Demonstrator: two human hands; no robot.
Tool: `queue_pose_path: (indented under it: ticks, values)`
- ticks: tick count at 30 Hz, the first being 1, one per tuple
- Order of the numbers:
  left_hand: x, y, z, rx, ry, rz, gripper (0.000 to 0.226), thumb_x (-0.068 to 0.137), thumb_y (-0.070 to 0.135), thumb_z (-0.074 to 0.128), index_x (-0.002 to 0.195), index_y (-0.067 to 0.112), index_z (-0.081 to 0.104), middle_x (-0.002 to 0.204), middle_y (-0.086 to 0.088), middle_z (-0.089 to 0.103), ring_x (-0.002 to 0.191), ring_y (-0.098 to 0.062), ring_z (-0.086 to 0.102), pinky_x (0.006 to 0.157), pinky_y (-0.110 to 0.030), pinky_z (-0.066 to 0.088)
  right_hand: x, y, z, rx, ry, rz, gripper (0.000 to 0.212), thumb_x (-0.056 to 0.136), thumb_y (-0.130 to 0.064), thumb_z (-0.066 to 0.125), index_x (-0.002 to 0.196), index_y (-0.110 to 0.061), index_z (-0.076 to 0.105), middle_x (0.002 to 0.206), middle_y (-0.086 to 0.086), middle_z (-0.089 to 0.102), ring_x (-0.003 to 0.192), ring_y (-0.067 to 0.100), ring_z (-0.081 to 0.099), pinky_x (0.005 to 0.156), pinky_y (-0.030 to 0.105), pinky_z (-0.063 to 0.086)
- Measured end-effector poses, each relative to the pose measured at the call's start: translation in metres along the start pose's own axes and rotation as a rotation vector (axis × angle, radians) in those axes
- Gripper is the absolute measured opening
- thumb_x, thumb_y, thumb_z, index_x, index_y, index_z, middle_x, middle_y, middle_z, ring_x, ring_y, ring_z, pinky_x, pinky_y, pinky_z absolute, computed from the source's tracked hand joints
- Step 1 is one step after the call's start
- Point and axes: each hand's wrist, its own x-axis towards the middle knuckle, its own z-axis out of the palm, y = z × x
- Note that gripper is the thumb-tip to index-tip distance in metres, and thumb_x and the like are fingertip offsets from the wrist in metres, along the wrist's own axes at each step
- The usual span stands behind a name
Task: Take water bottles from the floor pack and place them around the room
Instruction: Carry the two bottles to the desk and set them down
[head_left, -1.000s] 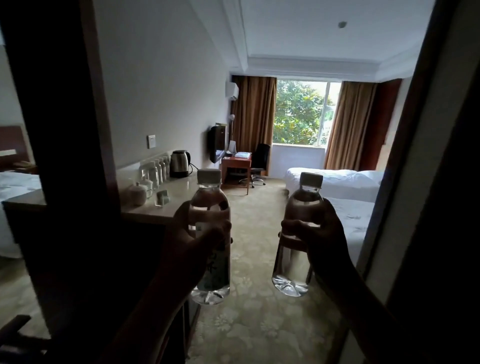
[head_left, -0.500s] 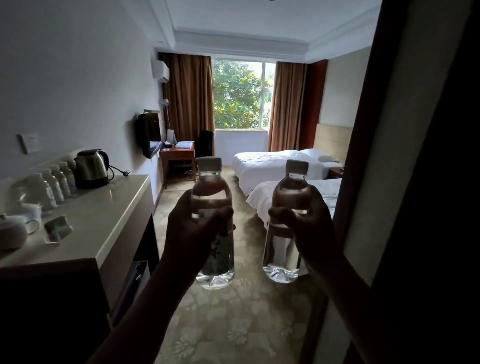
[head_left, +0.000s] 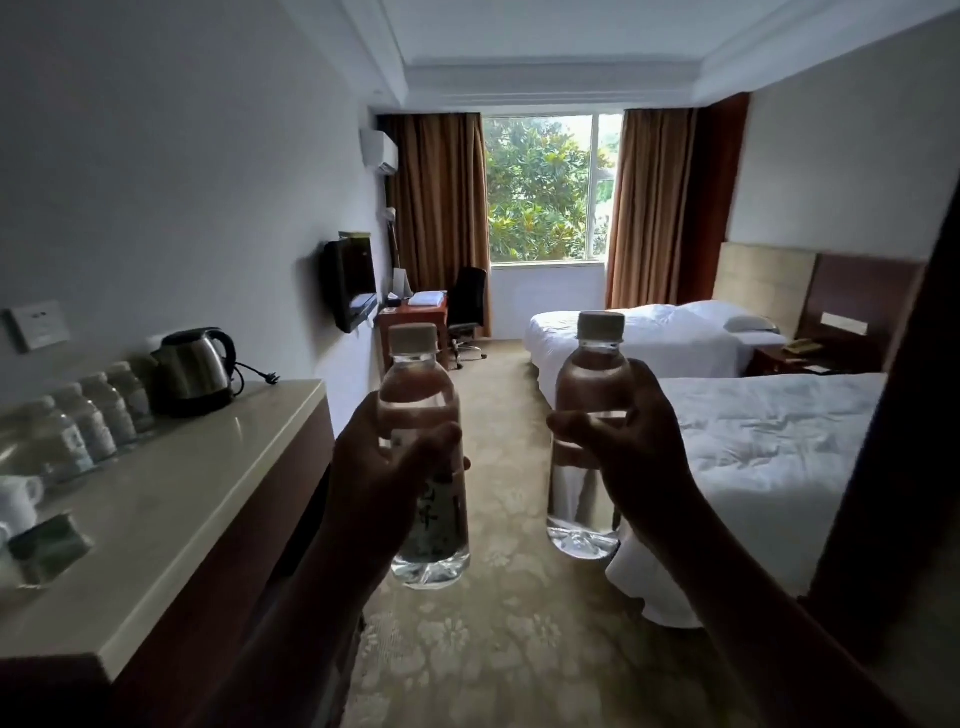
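Note:
I hold two clear water bottles upright in front of me above the carpet. My left hand grips the left bottle around its middle; this bottle has a white cap and a printed label. My right hand grips the right bottle, also white-capped, thumb across its front. Both bottles are full and held at about the same height, a short gap apart. The floor pack is not in view.
A counter runs along the left wall with a kettle, several water bottles and a cup. Two white beds stand on the right. A desk and chair sit by the window. A dark door frame edges the right.
I have moved forward into the room past the dark partition on the left; the counter and beds are closer. Both hands keep the bottles upright in the same grip.

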Motion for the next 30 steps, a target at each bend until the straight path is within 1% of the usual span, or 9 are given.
queue_pose_path:
  ticks: [4, 7, 9, 11, 15, 17, 20, 27, 30]
  values:
    - [0.057, -0.034, -0.006, 0.039, 0.032, 0.012, 0.055, 0.058, 0.043, 0.072, 0.105, 0.017, 0.062, 0.087, -0.013, 0.069, 0.070, -0.030, 0.073, 0.057, -0.029, 0.056, 0.058, 0.038, 0.013, 0.001, -0.045, 0.005, 0.050, 0.068, -0.011, 0.084, 0.108, -0.018, 0.055, 0.092, 0.004, 0.064, 0.073, 0.013, 0.072, 0.055, 0.032, 0.059]
    - [0.103, -0.067, -0.014, 0.020, 0.057, 0.011, 0.050, 0.058, 0.041, 0.072, 0.102, 0.020, 0.063, 0.084, -0.013, 0.070, 0.066, -0.030, 0.073, 0.056, -0.031, 0.057, 0.106, 0.073, 0.029, -0.011, -0.059, 0.001, 0.049, 0.074, -0.001, 0.080, 0.113, -0.014, 0.054, 0.093, 0.004, 0.063, 0.074, 0.009, 0.071, 0.054, 0.028, 0.059]
    - [0.137, -0.092, -0.022, 0.027, 0.066, 0.023, 0.049, 0.059, 0.041, 0.071, 0.103, 0.021, 0.063, 0.086, -0.014, 0.070, 0.067, -0.030, 0.073, 0.057, -0.033, 0.057, 0.139, 0.100, 0.043, -0.007, -0.057, 0.011, 0.051, 0.074, 0.000, 0.079, 0.115, -0.015, 0.054, 0.095, 0.004, 0.064, 0.077, 0.015, 0.072, 0.056, 0.030, 0.060]
    - [0.173, -0.118, -0.030, 0.019, 0.064, 0.039, 0.048, 0.061, 0.042, 0.069, 0.105, 0.022, 0.062, 0.088, -0.014, 0.069, 0.069, -0.029, 0.073, 0.058, -0.031, 0.057, 0.174, 0.129, 0.059, -0.021, -0.057, 0.006, 0.054, 0.073, -0.005, 0.081, 0.118, -0.015, 0.054, 0.099, 0.007, 0.064, 0.083, 0.020, 0.072, 0.058, 0.032, 0.061]
    - [0.255, -0.168, -0.043, 0.006, 0.052, 0.062, 0.046, 0.063, 0.042, 0.067, 0.106, 0.027, 0.062, 0.090, -0.008, 0.069, 0.071, -0.029, 0.073, 0.058, -0.031, 0.057, 0.244, 0.179, 0.092, -0.063, -0.030, -0.015, 0.057, 0.065, -0.021, 0.078, 0.117, -0.014, 0.054, 0.100, 0.008, 0.064, 0.084, 0.017, 0.070, 0.058, 0.029, 0.059]
    - [0.295, -0.188, -0.043, 0.011, 0.029, 0.068, 0.043, 0.066, 0.040, 0.065, 0.107, 0.027, 0.062, 0.091, -0.010, 0.067, 0.073, -0.030, 0.072, 0.058, -0.030, 0.057, 0.277, 0.199, 0.101, -0.088, -0.026, -0.003, 0.058, 0.065, -0.025, 0.077, 0.116, -0.012, 0.054, 0.102, 0.011, 0.064, 0.089, 0.024, 0.070, 0.062, 0.032, 0.061]
    - [0.358, -0.220, -0.036, 0.048, -0.032, 0.095, 0.046, 0.069, 0.039, 0.063, 0.110, 0.019, 0.060, 0.093, -0.012, 0.065, 0.075, -0.029, 0.071, 0.057, -0.030, 0.056, 0.329, 0.230, 0.109, -0.119, -0.008, -0.005, 0.064, 0.064, -0.033, 0.078, 0.117, -0.007, 0.053, 0.104, 0.016, 0.065, 0.094, 0.033, 0.069, 0.069, 0.045, 0.062]
    - [0.469, -0.276, -0.015, 0.002, -0.067, 0.065, 0.047, 0.067, 0.044, 0.065, 0.108, 0.022, 0.061, 0.094, -0.011, 0.068, 0.075, -0.027, 0.072, 0.056, -0.024, 0.056, 0.431, 0.285, 0.113, -0.104, 0.077, 0.053, 0.054, 0.064, -0.018, 0.077, 0.113, -0.007, 0.054, 0.099, 0.009, 0.063, 0.091, 0.030, 0.070, 0.066, 0.047, 0.062]
    - [0.512, -0.305, -0.004, 0.032, -0.079, 0.065, 0.045, 0.068, 0.044, 0.065, 0.108, 0.024, 0.060, 0.090, -0.008, 0.068, 0.071, -0.025, 0.072, 0.055, -0.024, 0.057, 0.479, 0.315, 0.113, -0.070, 0.079, 0.064, 0.052, 0.065, -0.018, 0.077, 0.112, -0.016, 0.055, 0.100, 0.007, 0.064, 0.087, 0.023, 0.071, 0.065, 0.040, 0.062]
